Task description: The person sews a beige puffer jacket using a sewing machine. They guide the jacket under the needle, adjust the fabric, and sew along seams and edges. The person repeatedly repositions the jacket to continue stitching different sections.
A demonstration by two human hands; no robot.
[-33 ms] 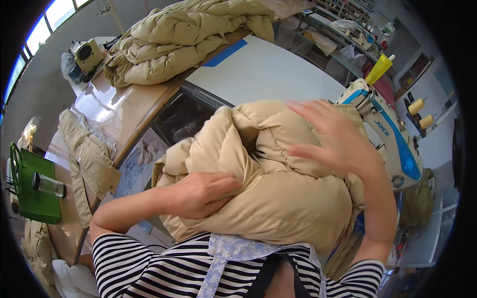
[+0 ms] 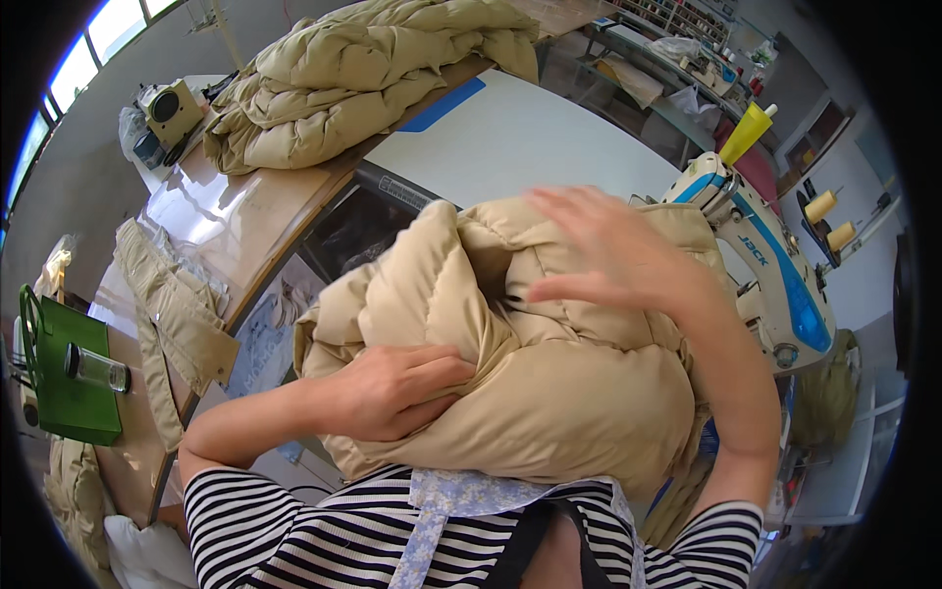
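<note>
Big beige padded jacket (image 2: 549, 393) bundled up against the person's chest, dead centre, filling the space in front of the sewing machine (image 2: 775, 265) at three o'clock. Left hand (image 2: 397, 393) has its grip clamped into a fold at the bundle's eight o'clock side, fingers curled tight on the fabric. Right hand (image 2: 608, 250) lies spread on top near one o'clock, fingers apart, flat on the padding, gripping nothing; it is blurred, so how firmly it presses is hard to say.

The risk, as I read it: only one hand truly holds. The slippery shell could slide out of that fold and the bundle unroll toward the floor. A loose edge might also snag on the machine head. Another stack of beige padded pieces (image 2: 363, 79) sits on the bench (image 2: 235, 226) at eleven o'clock, well apart.
</note>
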